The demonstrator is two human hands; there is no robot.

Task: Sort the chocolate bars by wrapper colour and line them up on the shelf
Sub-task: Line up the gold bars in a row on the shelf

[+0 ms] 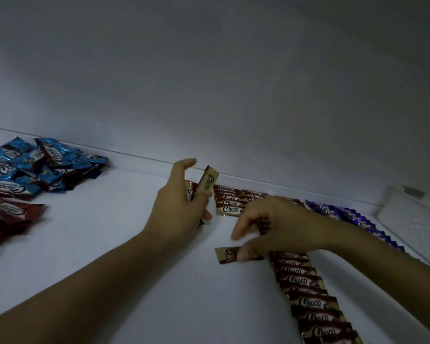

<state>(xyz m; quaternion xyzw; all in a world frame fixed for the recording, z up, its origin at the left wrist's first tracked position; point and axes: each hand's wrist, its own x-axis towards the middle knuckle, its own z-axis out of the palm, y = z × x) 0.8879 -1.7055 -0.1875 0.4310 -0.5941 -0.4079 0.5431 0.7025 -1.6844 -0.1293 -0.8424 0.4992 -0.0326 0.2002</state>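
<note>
Dim white wall [209, 83] is rising behind a white shelf [109, 244], and everything is lying in low light.

Head view: a loose heap of blue bars [42, 167] is sitting near the shelf's back-left corner, with a smaller heap of red bars [10, 214] lying just in front of it along the left edge. Toward the back edge, near the middle, a short brown-and-gold row [230, 202] is lying flat, each wrapper overlapping the next. A longer brown row [313, 306] of the same kind is running from the middle toward the front edge. Beside it, closer to the right edge, a purple row [353, 217] is stretching from back to front. A white dotted tray [412, 219] is resting at the right edge.

The left grip [181, 204] is clenching a few gold bars [209, 181], holding them nearly upright just in front of the back edge, beside the short row. The right grip [271, 224] is hovering low over the gap between the two brown rows, its fingers curling round a dark bar [264, 224], while its thumb is pressing down on a loose bar [225, 254] that is lying flat on the shelf at the head of the longer row.
</note>
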